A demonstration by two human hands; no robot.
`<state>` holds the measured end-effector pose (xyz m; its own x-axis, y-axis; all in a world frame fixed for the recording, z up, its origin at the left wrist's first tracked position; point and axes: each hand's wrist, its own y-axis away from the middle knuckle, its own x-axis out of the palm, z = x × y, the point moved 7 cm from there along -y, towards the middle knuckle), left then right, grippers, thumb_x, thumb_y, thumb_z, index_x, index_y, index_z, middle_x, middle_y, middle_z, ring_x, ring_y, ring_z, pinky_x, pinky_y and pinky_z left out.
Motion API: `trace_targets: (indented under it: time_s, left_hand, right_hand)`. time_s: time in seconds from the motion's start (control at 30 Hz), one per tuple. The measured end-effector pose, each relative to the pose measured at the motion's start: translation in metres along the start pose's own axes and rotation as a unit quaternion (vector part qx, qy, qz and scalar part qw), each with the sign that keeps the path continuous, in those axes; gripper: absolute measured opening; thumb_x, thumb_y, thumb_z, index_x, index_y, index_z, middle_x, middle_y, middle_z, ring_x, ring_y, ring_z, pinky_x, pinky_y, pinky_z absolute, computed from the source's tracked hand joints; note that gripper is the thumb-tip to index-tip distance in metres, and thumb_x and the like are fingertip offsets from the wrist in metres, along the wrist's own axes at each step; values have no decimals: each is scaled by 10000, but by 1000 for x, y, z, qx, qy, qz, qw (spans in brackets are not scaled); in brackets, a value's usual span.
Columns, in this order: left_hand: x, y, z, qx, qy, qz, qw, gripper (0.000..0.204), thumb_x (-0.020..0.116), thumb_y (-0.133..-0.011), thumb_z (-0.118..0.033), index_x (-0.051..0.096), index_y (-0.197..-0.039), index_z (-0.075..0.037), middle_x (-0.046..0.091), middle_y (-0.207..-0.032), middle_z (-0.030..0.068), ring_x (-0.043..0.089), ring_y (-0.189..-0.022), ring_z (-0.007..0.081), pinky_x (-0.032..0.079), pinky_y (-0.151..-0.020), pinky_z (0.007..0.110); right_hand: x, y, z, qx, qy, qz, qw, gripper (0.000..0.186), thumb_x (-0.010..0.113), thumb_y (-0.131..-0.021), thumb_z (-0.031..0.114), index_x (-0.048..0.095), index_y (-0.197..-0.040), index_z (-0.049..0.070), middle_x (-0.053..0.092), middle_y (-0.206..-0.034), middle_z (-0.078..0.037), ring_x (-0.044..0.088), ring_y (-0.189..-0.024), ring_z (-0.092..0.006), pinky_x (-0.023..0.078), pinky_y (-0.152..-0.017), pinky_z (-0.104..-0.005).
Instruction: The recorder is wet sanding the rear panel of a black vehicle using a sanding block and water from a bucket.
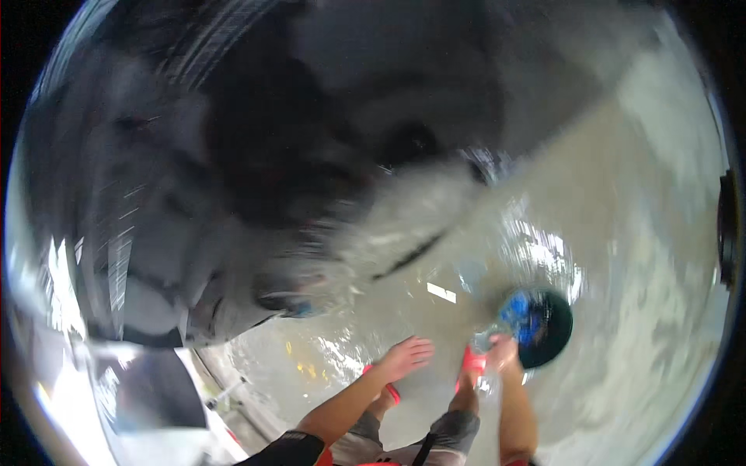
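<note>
My left hand (408, 357) is held out over the wet floor, fingers stretched and nothing in it. My right hand (503, 352) is closed on a pale, see-through-looking object (486, 339); blur hides its exact kind. This hand is beside the near left rim of a dark round bucket (561, 330). Something bright blue (519, 312) shows in the bucket's left part, too smeared to name.
A large dark, shiny car (256, 132) fills the far and left side, blurred by motion. The grey floor (614, 210) is wet and reflects light. My feet are in red sandals (472, 361). White equipment (225, 396) stands at the lower left.
</note>
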<state>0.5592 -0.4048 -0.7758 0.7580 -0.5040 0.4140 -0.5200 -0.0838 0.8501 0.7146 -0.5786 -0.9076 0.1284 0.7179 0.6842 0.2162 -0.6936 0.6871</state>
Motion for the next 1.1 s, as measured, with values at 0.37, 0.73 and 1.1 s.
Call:
trace_targets:
  time_s: [0.37,0.73,1.1]
  left_hand:
    - [35,461,-404,523,-43,115,843,430,442,-1021,-320,624,-1100,62,664,-1135,212,638,-1099,310,475,-1026,421]
    - [-191,828,-370,590,-559,-565,141,267,431,-980,-158,651,-991,-6,642,-1053,199,586,-1036,370,438,-926,471]
    - [-135,803,-384,481,-758,-436,67,368,475,-912,-268,612,-1128,-3,562,-1257,195,517,-1165,399,362,-1039,528]
  right_hand:
    - [741,234,-179,-719,186,219,633,347,565,-997,322,610,-1116,-1,668,-1040,-86,640,-885,-204,490,-736,-347]
    - [841,57,-517,-763,646,3,-29,646,479,-828,281,433,-1423,31,350,-1529,-186,274,-1429,-391,115,-1180,-526]
    - [849,213,-241,-864,363,-226,265,691,411,-984,243,118,-1479,-141,14,-1518,-427,53,-1431,-553,48,-1180,-569]
